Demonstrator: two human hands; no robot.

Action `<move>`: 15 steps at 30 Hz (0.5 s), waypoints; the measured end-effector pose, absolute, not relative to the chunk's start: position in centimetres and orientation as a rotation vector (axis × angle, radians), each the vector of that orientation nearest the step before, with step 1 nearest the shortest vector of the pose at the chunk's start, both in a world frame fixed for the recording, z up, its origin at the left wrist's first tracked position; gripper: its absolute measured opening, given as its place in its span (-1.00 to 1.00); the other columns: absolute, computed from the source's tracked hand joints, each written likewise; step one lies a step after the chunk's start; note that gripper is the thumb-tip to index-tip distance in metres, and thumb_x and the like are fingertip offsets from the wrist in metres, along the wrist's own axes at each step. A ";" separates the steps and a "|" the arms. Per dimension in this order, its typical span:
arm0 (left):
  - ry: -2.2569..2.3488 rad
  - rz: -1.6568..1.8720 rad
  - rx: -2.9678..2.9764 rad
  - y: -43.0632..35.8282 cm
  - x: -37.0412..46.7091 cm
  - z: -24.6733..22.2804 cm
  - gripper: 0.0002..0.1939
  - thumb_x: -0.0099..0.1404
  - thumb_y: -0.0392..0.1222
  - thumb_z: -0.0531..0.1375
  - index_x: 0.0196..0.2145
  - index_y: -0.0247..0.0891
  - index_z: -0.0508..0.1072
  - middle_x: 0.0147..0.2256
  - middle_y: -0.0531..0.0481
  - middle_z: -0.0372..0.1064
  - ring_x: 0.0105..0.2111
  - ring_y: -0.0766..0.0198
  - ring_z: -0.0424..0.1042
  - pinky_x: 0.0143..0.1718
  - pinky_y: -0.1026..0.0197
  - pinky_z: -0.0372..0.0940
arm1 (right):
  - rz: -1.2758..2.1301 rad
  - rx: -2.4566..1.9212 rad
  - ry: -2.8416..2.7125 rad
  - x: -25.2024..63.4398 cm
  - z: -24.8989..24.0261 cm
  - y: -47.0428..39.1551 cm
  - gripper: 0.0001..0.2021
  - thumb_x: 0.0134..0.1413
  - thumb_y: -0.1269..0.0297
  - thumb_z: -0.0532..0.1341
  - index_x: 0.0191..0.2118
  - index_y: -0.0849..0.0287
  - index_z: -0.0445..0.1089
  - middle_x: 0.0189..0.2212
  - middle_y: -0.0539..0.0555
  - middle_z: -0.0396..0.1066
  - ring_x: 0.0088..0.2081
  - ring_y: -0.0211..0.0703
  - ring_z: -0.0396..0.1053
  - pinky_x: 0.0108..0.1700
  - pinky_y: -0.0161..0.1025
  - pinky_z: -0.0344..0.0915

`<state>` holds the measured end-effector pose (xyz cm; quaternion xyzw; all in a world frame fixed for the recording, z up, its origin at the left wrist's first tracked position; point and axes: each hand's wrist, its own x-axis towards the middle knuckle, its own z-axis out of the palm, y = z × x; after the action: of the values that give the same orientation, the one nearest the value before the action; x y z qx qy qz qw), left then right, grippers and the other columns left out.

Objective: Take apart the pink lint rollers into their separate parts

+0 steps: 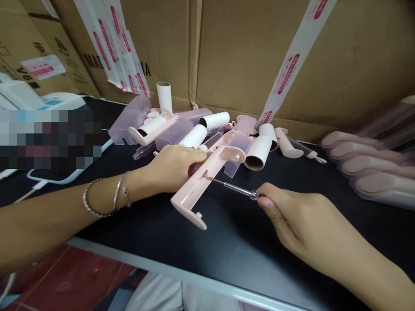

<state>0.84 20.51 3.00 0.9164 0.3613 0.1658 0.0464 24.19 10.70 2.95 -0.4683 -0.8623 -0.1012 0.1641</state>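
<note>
At the desk's (pixel 227 255) front edge, below its pale rim, grey trousers (pixel 158 293) show over a red tiled floor (pixel 65 270). The right hand (pixel 301 220), over the front right part of the desk, is closed around a screwdriver (pixel 238 189), its handle mostly hidden in the fist. The slim shaft points left, and its tip is at a small hole midway along a pink holder (pixel 194 190); what lies in the hole is too small to tell. The left hand (pixel 171 168), with 3 bracelets (pixel 118 194) at its wrist, grasps that holder from behind. The holder is tilted over the middle of the desk, 1 bent end toward the front edge, the other toward the heap behind. A dark red thing (pixel 193 170), partly covered, shows between hand and holder.

By the left edge is a phone (pixel 66 178) with a blurred-out screen and a white cable (pixel 27 194). By the right edge, 4 blurred pink pieces (pixel 372 181) lie in a row.

Farther back, white tubes (pixel 259 152), purple covers (pixel 175 134) and more pink parts (pixel 287 144) lie jumbled; 1 tube (pixel 164 98) stands upright. Along the desk's back edge rises a cardboard box (pixel 246 52) with printed tape (pixel 288 71).
</note>
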 end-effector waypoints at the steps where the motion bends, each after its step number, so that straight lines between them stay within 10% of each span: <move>1: 1.103 0.521 2.783 20.5 0.8 3.1 -0.78 0.13 -0.21 0.07 -0.62 -0.25 0.16 -0.64 0.10 0.21 -0.58 0.35 0.25 -0.52 0.30 0.04 | -0.262 -1.336 -2.452 24.2 2.9 10.7 -0.71 0.28 0.24 -0.10 -0.49 0.11 0.10 -0.74 -0.12 0.16 -0.77 -0.32 0.16 -0.67 -0.32 -0.07; 15: 0.999 0.372 3.239 19.2 0.7 4.2 -0.70 0.32 -0.17 -0.03 -0.07 -0.10 0.40 -0.27 -0.10 0.31 -0.22 0.09 0.32 -0.36 0.18 0.15 | -0.296 -1.345 -2.443 23.9 1.3 11.3 -0.72 0.28 0.26 -0.12 -0.45 0.13 0.15 -0.70 -0.09 0.23 -0.73 -0.31 0.20 -0.63 -0.33 -0.06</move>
<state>0.74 19.16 4.24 0.9413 0.2903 0.1082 -0.1339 23.92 11.33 1.34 -0.4729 -0.8587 -0.1040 0.1677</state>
